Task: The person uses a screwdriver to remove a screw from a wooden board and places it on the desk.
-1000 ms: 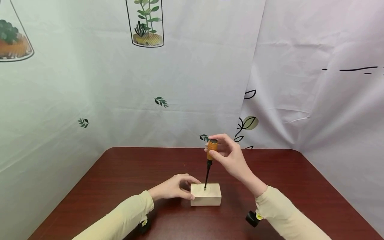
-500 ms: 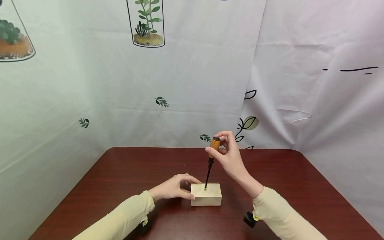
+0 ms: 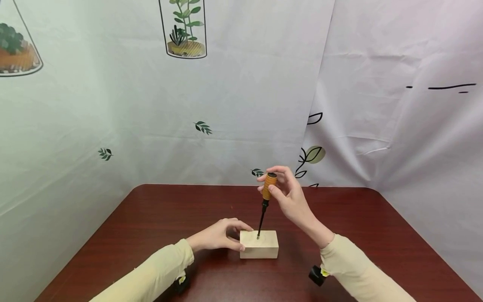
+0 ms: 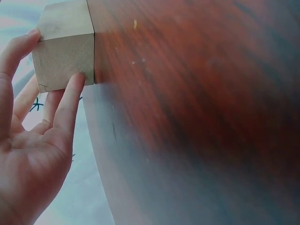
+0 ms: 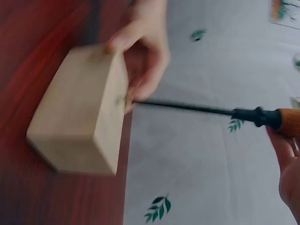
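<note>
A pale wooden block (image 3: 258,252) lies on the table, its top face up. My left hand (image 3: 214,237) grips its left end, thumb on the near side and fingers on the far side; in the left wrist view, fingertips press the block's end face (image 4: 65,61). Above the block, my right hand (image 3: 294,200) holds a screwdriver (image 3: 269,187) by its orange, black-capped handle, thumb in front and fingers behind. The dark shaft (image 5: 187,108) slopes slightly, its tip down at a small screw (image 3: 258,238) in the block's top.
The dark red-brown table (image 3: 181,205) extends around the block. Behind it hangs a pale cloth backdrop (image 3: 245,105) printed with leaves and plants. A black wrist device (image 3: 317,275) sits under the right sleeve.
The right thumb swung left across the screwdriver handle, then back right, while the fingers opened off and closed behind it again. The handle leans slightly more right. Left hand and block stayed put.
</note>
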A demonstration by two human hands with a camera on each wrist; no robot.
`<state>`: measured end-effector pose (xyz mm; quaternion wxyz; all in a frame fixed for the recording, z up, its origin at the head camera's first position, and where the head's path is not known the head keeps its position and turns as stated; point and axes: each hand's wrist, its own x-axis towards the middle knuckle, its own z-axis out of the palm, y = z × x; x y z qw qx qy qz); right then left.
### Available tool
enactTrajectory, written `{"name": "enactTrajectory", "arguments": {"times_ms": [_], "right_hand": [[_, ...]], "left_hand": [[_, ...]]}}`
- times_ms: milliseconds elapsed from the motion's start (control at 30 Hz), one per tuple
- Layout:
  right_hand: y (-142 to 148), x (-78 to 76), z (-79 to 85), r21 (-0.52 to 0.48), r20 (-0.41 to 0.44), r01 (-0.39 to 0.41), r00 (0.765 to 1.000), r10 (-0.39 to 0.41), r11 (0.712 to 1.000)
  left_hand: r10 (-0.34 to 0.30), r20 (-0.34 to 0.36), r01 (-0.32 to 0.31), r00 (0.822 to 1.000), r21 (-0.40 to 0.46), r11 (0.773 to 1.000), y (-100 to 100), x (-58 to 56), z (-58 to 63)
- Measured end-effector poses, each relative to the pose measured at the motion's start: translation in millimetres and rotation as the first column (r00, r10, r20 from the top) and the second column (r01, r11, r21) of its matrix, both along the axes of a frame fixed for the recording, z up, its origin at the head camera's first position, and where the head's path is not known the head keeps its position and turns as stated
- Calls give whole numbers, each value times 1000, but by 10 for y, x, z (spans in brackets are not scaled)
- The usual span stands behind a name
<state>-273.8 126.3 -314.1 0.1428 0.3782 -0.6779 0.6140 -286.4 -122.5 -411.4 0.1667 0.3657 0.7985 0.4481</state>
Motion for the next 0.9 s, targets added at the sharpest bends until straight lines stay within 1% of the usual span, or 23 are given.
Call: {"name": "enactTrajectory", "arguments": {"times_ms": [67, 100, 133, 233, 333, 500, 733, 800, 900], "right_hand": [[-13, -11, -19, -17, 2, 2, 1000, -2, 1000], [-24, -12, -26, -20, 9, 15, 1000, -15, 1000], [-36, -13, -33, -14, 20, 33, 999, -33, 999], [-74, -13, -46, 26, 51, 120, 991, -121, 992], [-94, -12, -35, 48, 82, 168, 982, -171, 985], [-84, -4, 14, 29, 88, 164, 982, -166, 986], [-57, 2, 41, 25, 60, 203, 977, -204, 979], [-46, 4, 41, 25, 55, 194, 979, -195, 981], [-23, -2, 20, 18, 35, 140, 989, -140, 990]], "left_hand": [[-1, -5, 1, 1000, 2, 1000, 3, -3, -7], [0, -7, 0, 1000, 2, 1000, 4, -2, -8], [1, -6, -1, 1000, 2, 1000, 5, -2, -9], [6, -13, -6, 1000, 0, 1000, 8, 0, -7], [10, -18, -10, 1000, -7, 1000, 9, 1, -3], [7, -20, -7, 1000, -5, 1000, 9, -4, -6], [2, -22, -3, 1000, -3, 1000, 3, -6, -11], [2, -23, -2, 1000, -3, 1000, 1, -8, -13], [4, -18, -4, 1000, -5, 1000, -8, -7, -7]]}}
